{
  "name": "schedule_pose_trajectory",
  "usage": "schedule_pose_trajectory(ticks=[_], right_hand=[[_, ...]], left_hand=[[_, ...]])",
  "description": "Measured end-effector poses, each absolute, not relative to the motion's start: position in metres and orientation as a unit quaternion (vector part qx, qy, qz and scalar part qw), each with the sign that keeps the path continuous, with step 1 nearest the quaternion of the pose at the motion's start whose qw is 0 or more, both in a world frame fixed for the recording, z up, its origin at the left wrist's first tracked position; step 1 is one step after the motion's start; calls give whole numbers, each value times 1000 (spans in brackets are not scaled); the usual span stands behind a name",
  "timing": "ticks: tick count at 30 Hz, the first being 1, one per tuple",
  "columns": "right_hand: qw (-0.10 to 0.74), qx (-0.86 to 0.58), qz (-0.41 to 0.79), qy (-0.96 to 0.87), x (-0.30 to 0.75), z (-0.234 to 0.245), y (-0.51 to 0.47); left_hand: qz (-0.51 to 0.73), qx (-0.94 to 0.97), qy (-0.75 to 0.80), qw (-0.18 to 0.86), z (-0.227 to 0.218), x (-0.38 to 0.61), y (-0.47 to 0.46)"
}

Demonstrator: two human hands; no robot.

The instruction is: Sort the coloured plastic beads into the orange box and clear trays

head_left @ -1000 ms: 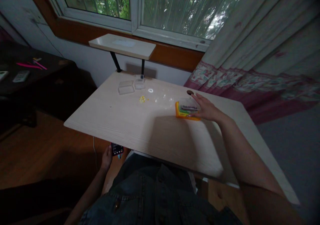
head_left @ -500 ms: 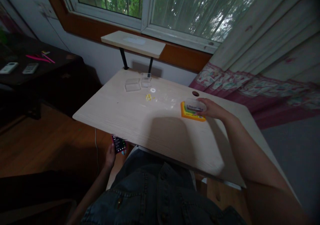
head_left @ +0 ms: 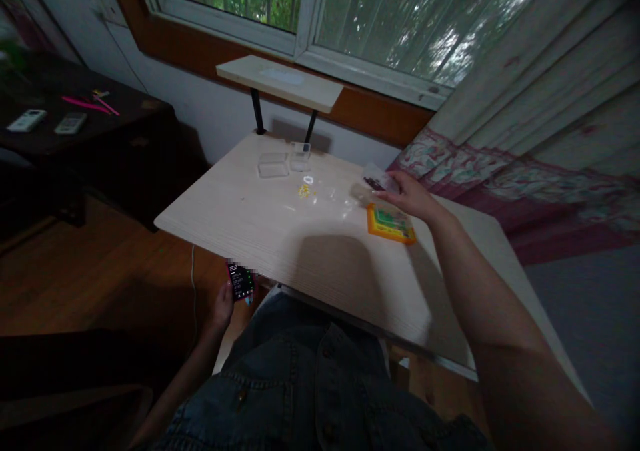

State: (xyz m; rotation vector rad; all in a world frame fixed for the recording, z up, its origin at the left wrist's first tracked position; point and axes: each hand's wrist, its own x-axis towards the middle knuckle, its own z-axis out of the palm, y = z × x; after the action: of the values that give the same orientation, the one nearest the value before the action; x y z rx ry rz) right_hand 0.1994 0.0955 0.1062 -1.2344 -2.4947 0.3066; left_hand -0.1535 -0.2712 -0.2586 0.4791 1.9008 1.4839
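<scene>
- The right hand holds a small clear box from its right end, thumb on the near side and fingers on the far side, the grip only as wide as the box.
- The box, the thing being handled, is over the far right part of the desk, just beyond the orange case and apart from it. It seems to be off the surface, and it looks tilted.
- To carry it well, I would keep the box close to level and the grip firm but light, since thin plastic may flex. Whether its lid is shut is too small to tell, so slow, even handling seems wise.
- The wrist is best kept high enough for the forearm to clear the case.
- The left hand grips a phone below the near edge of the desk, so the right hand works alone.
- In the box, dark pieces show at the lower left; their kind is unclear.
- The case lies flat, with a green part and something clear inside.
- Two clear tubs stand side by side at the back, the wider one left of the smaller one; both look empty.
- Loose yellow bits lie in front of the tubs, outside any container.
</scene>
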Motion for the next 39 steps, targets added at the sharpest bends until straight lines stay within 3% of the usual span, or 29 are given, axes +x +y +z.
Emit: schedule_pose_trajectory(ticks=[7,17,26,39], right_hand=[[220,-359,174,-890,120,107,76],[194,-316,212,-904,74,92,63],[177,-357,110,-911,65,58,73],[24,-404,-72,-912,52,53,47]], left_hand=[[569,174,728,339,-252,-156,-270],[569,167,725,350,-252,-158,-268],[575,168,716,359,-257,-160,-268],[567,189,715,364,-269,-165,-266]])
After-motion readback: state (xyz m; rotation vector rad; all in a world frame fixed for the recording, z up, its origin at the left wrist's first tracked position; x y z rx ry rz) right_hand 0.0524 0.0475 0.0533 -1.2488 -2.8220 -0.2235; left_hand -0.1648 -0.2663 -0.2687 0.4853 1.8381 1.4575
